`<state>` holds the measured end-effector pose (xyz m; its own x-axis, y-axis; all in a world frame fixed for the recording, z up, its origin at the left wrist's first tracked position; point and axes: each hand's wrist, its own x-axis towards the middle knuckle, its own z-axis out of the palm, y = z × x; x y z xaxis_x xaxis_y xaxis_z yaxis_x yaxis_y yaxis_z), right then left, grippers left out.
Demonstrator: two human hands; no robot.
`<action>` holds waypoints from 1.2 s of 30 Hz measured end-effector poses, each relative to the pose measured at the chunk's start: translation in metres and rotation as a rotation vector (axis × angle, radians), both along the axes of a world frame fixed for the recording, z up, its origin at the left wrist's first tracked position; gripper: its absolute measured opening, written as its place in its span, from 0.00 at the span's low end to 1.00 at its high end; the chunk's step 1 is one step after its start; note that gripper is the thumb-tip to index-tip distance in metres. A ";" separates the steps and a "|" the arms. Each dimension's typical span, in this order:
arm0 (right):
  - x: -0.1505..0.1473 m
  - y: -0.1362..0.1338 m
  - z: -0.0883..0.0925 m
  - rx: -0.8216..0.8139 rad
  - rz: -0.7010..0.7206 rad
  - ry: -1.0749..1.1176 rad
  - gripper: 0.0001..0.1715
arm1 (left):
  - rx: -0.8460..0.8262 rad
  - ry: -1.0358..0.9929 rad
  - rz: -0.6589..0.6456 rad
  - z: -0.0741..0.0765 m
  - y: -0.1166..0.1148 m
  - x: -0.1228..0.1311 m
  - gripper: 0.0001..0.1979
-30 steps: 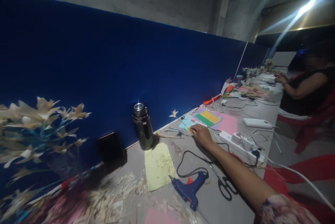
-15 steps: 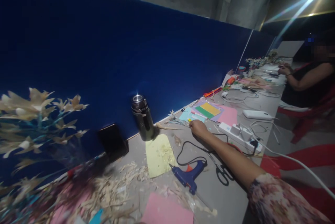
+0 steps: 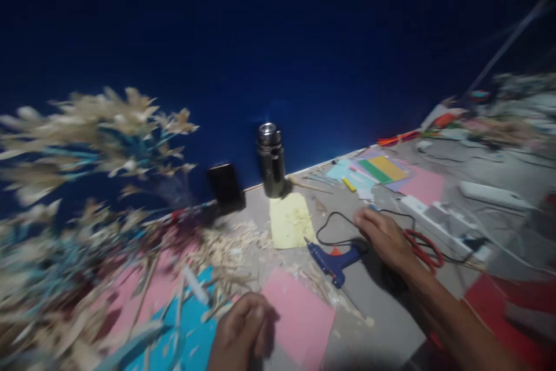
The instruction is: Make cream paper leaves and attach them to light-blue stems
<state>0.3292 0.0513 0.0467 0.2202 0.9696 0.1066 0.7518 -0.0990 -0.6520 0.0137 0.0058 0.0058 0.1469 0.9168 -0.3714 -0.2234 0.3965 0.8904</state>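
Note:
My right hand [image 3: 384,235] hovers over the table right of the blue glue gun [image 3: 332,264], its fingers pressed together. Whatever they hold, if anything, is hidden. Beneath the wrist, dark scissors handles [image 3: 393,279] show blurred. My left hand [image 3: 243,324] is at the bottom, fingers curled in, beside a pink paper sheet [image 3: 299,316]; nothing can be made out in it. The glue gun lies on its side, nozzle toward a yellow paper [image 3: 282,226] with dried glue on it. A small yellow tool [image 3: 348,184] lies on light blue paper.
A steel flask [image 3: 272,162] and a dark phone [image 3: 226,187] stand along the blue partition [image 3: 217,58]. Husk-like flowers [image 3: 125,133] fill the left side above pale scraps [image 3: 226,243]. At right are a white power strip [image 3: 443,223], red cable [image 3: 423,249] and coloured sheets [image 3: 384,168].
My right hand has drawn back from the yellow tool toward the scissors and glue gun. My left hand has come into view at the bottom. The camera has turned left and down.

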 end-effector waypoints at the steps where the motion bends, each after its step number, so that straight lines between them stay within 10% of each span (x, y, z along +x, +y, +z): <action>1: -0.014 -0.018 -0.004 0.000 0.059 0.126 0.20 | 0.010 -0.017 -0.034 0.003 -0.003 0.003 0.22; 9: -0.128 -0.080 -0.030 -0.244 0.658 0.469 0.23 | 0.320 0.121 -0.145 0.029 -0.024 0.006 0.12; 14: -0.141 -0.078 -0.035 -0.508 0.566 0.888 0.29 | 0.527 0.255 -0.234 0.035 -0.033 -0.006 0.10; 26: -0.147 -0.067 -0.045 -0.728 0.579 0.886 0.17 | 0.867 0.721 -0.344 0.032 -0.040 -0.024 0.13; 36: -0.146 -0.072 -0.042 -0.773 0.556 0.770 0.25 | 0.605 0.394 -0.311 0.012 -0.039 -0.029 0.13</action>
